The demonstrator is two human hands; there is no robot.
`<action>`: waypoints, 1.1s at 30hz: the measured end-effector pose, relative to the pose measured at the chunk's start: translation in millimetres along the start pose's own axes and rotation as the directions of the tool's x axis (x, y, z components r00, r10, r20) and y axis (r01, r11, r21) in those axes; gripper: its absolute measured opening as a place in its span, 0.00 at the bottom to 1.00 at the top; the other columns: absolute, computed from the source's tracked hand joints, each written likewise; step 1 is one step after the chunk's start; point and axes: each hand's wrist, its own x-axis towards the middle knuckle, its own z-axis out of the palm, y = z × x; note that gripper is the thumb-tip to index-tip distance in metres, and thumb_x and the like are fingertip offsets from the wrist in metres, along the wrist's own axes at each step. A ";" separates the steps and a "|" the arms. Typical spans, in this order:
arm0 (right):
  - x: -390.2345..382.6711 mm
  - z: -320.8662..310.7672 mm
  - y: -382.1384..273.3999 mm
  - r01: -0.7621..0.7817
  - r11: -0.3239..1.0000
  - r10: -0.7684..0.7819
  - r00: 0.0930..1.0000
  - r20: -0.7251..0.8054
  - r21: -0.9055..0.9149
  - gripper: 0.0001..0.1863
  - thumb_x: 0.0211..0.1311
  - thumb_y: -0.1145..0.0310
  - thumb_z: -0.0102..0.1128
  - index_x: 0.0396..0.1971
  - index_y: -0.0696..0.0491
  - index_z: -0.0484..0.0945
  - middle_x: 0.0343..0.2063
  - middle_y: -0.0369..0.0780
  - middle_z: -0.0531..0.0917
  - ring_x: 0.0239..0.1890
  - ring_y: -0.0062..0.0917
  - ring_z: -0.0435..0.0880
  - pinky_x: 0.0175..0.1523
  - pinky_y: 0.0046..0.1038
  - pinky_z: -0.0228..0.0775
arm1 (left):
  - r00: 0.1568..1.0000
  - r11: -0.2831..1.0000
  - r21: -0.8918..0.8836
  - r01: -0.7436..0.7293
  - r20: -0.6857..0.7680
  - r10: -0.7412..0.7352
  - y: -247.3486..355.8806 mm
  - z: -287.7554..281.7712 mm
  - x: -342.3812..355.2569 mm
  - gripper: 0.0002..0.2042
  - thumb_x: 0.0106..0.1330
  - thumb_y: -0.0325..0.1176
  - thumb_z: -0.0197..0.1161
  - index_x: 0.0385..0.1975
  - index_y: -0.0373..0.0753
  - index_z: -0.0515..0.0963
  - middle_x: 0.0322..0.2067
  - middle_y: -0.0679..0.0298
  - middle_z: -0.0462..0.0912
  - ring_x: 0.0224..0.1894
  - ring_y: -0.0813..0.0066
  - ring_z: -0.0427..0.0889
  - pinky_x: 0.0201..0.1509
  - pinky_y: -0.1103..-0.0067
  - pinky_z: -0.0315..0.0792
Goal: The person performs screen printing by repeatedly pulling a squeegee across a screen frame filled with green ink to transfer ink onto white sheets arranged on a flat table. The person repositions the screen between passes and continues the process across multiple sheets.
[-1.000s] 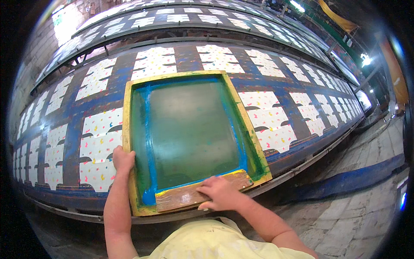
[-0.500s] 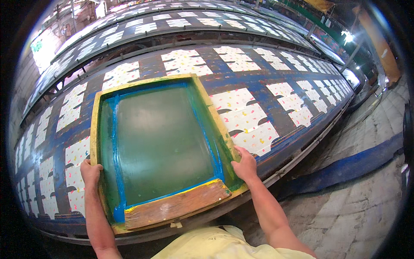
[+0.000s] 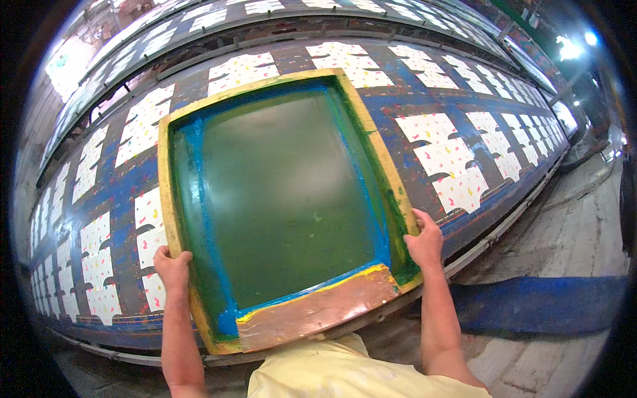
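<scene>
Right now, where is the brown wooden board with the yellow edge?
In the head view, the brown wooden board is at lower centre, along the near end of the yellow frame, just above the pale shirt.

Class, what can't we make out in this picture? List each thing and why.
In the head view:
Area under the framed green screen: covered by it.
Left hand: fingertips, thumb aside, hidden by the screen.
Yellow shirt: cut off by the lower edge.
Far white pieces: any marks too small.
</scene>
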 end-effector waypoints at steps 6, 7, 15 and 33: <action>42.1 -32.3 57.5 -0.076 0.996 0.074 0.996 0.045 0.045 0.39 0.50 0.82 0.76 0.68 0.51 0.83 0.58 0.49 0.91 0.61 0.43 0.91 0.65 0.42 0.84 | 1.000 0.998 -0.062 0.027 0.003 -0.027 36.0 56.2 -42.0 0.17 0.51 0.23 0.79 0.39 0.31 0.82 0.36 0.60 0.85 0.36 0.69 0.85 0.46 0.71 0.81; 47.4 -36.5 63.1 -0.076 0.995 0.073 0.996 0.051 0.062 0.39 0.50 0.82 0.76 0.68 0.51 0.83 0.58 0.49 0.91 0.61 0.43 0.92 0.65 0.41 0.84 | 1.000 0.997 -0.081 0.016 0.012 -0.015 39.9 61.2 -46.8 0.17 0.51 0.23 0.79 0.39 0.31 0.82 0.37 0.60 0.85 0.37 0.69 0.84 0.47 0.71 0.81; 70.4 -55.0 93.8 -0.048 0.995 0.040 0.994 0.098 0.082 0.40 0.51 0.82 0.78 0.69 0.52 0.82 0.61 0.50 0.90 0.61 0.44 0.91 0.68 0.41 0.84 | 0.999 0.998 -0.050 0.028 0.025 -0.027 61.1 87.7 -66.6 0.16 0.51 0.23 0.79 0.39 0.30 0.83 0.35 0.61 0.85 0.35 0.69 0.84 0.45 0.72 0.80; -50.5 -82.2 12.2 0.672 0.670 -0.710 0.457 0.536 0.314 0.29 0.64 0.60 0.77 0.65 0.49 0.85 0.63 0.48 0.86 0.68 0.46 0.84 0.72 0.47 0.75 | 0.957 0.965 0.067 -0.254 0.165 0.240 30.1 78.1 -81.0 0.35 0.56 0.22 0.77 0.67 0.26 0.76 0.61 0.47 0.81 0.61 0.58 0.85 0.68 0.65 0.79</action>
